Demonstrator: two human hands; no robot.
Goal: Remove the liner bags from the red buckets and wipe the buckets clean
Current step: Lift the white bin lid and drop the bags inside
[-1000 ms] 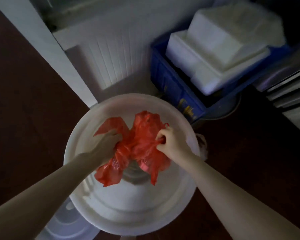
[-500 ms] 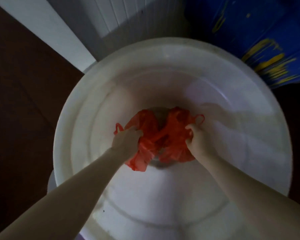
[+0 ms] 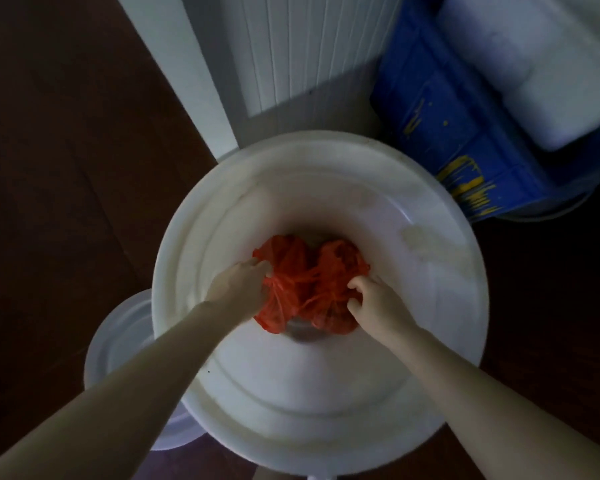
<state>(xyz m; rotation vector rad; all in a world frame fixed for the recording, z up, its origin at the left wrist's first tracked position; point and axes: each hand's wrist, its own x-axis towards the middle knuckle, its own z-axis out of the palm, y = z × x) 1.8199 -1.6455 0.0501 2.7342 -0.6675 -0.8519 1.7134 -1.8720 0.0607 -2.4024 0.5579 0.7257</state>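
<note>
Liner bag (image 3: pixel 305 289), red and crumpled, lies deep in the white bucket (image 3: pixel 326 393). The left hand (image 3: pixel 238 285) curls its fingers round the bag's left edge; the right hand (image 3: pixel 378 306) pinches folds on its right. The bucket stands on a dark floor (image 3: pixel 66 168), near a blue crate (image 3: pixel 447 133) of white foam boxes (image 3: pixel 534 64) and a white panelled wall (image 3: pixel 291 46)

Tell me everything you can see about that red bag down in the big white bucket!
The red bag is thin, slightly see-through plastic, crumpled into a wrinkly bunch with twisted strands across its middle. It sits deep inside the white bucket, over the darker bottom. The left hand grips its left side and the right hand pinches its right side. Whether anything is inside it cannot be told.
</note>
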